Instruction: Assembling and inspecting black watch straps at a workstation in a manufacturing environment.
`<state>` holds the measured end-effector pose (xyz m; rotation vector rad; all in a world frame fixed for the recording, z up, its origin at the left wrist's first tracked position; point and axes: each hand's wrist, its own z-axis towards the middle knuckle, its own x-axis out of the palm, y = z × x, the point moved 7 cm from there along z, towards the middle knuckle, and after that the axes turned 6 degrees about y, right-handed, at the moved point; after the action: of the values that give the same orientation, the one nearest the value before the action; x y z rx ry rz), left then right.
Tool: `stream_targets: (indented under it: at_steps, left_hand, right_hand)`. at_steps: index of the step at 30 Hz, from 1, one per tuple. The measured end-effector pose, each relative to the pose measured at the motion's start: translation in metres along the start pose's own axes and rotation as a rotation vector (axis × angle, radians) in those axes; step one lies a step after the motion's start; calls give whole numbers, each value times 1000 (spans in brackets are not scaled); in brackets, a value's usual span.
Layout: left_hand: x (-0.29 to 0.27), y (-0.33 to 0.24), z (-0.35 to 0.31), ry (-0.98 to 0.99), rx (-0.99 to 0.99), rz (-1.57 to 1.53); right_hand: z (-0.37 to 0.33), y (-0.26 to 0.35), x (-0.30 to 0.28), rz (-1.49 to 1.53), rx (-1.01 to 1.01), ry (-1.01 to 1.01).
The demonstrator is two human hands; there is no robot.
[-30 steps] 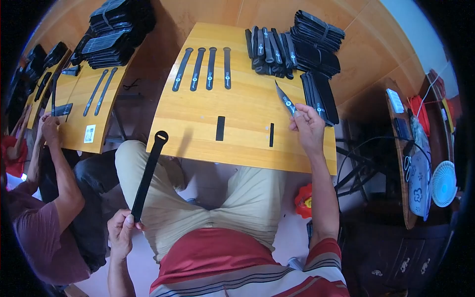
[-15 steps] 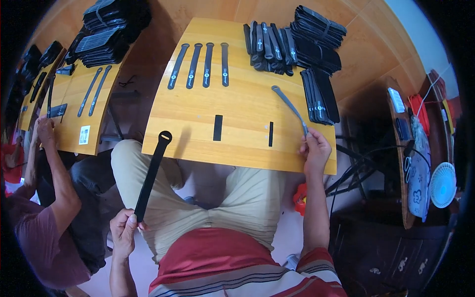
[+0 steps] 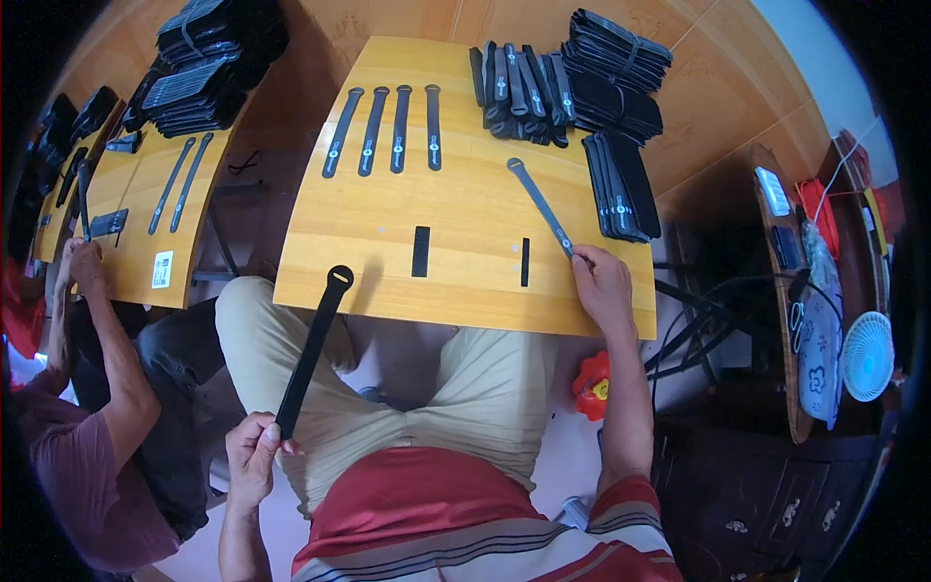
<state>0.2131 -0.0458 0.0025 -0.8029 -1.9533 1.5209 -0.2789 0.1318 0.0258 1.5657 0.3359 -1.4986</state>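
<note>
My left hand [image 3: 254, 454] is closed on the lower end of a black hook-and-loop strap [image 3: 312, 354], held tilted over my left thigh with its slotted round end up. At the table's right side, my right hand [image 3: 603, 286] pinches the near end of a grey strap [image 3: 539, 206]; its slotted end points away from me, at or just above the tabletop. Several grey straps [image 3: 399, 131] lie side by side on the far left of the table [image 3: 465, 204]. Two short black strips, one wider [image 3: 421, 252] and one narrower [image 3: 526, 262], are on the near half.
Piles of straps [image 3: 524, 92] and banded black bundles [image 3: 616, 58] stand at the far right, with a smaller stack [image 3: 621, 189] nearer. To my left a co-worker's hands [image 3: 85, 262] work at another table [image 3: 136, 257]. A side shelf [image 3: 776, 242] holds small items beside a fan [image 3: 866, 356].
My right hand has moved slightly left and away from me, bringing the grey strap's near end leftward. The black strap in my left hand has shifted a little to the right.
</note>
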Motion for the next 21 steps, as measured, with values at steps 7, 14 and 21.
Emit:
stream_targets:
  at_steps: [7,14,21]
  left_hand:
    - [4,-2,1,28,-1,29]
    - [8,-3,3,41,-1,19]
    - [7,1,1,36,-22,-16]
  right_hand:
    - [21,12,5,-67,-13,62]
    - [50,26,19,-86,-62,140]
    - [80,38,32,-138,-70,192]
